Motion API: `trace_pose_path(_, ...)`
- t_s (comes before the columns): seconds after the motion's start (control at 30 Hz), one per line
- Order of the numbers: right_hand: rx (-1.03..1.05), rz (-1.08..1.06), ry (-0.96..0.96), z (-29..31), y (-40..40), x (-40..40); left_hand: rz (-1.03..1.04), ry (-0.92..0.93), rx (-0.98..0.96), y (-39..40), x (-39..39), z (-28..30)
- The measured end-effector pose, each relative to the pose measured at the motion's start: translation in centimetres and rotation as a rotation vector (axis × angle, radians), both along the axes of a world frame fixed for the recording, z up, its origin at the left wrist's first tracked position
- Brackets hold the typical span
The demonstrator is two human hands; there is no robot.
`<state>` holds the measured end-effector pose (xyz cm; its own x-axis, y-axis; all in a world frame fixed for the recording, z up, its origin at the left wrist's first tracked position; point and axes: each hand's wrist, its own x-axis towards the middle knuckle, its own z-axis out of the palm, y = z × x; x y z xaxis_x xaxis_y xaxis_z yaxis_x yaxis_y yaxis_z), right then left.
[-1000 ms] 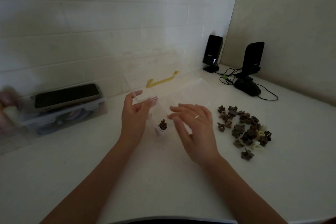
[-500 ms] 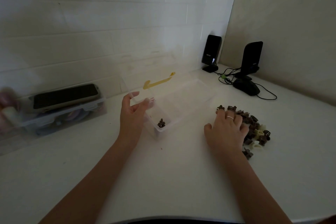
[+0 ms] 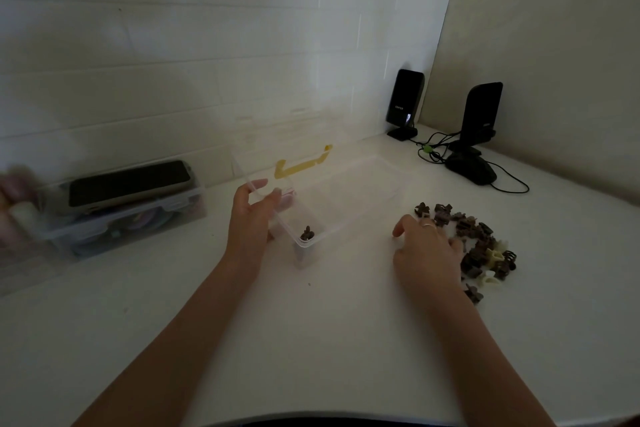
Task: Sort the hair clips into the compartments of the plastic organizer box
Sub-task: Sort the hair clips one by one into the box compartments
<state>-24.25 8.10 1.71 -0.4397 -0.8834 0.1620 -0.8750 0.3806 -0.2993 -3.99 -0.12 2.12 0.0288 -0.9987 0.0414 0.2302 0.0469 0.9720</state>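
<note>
While the left hand (image 3: 251, 218) holds the clear organizer box (image 3: 332, 198) by its rim, the right hand (image 3: 427, 250), fingers curled, reaches into the hair clips (image 3: 481, 246) heaped rightward on the worktop (image 3: 311, 340); whether it pinches one cannot be told.

Both bare arms reach forward from the bottom of the picture, one on each side. The left hand (image 3: 251, 218) stands up on its edge, with the thumb up and the fingers bent a little around what it holds; the fingertips (image 3: 277, 193) sit at the top. The right hand (image 3: 427, 250) lies low with its palm down and its back facing up, the fingers are bent down and out to the right, the thumb (image 3: 401, 224) sticks out to the left, and a thin ring (image 3: 427, 225) sits on one finger.
</note>
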Motion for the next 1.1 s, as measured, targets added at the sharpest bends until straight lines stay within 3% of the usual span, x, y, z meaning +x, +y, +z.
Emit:
trace_pose_path(0.37, -0.562, 0.459, -0.532, 0.9, -0.1, 1.9, -0.016, 0.026, -0.004, 0.0, -0.1, -0.1)
trace_pose_path(0.6, -0.602, 0.562, -0.787, 1.5, 0.4, 2.6, -0.007, 0.011, -0.001, 0.0, -0.1, -0.1)
trace_pose_path(0.77, -0.616, 0.552, -0.648, 1.4, 0.4, 2.6, -0.003, -0.022, -0.037, 0.2, -0.1, -0.1)
trace_pose_path(0.97, -0.775, 0.621, -0.402, 0.7, 0.2, 4.8, 0.014, -0.230, -0.271, 0.7, -0.3, -0.6)
trace_pose_path(1.1, -0.635, 0.663, -0.244, 0.1, -0.3, 5.7, 0.020, -0.256, -0.292, 0.9, -0.5, -0.6)
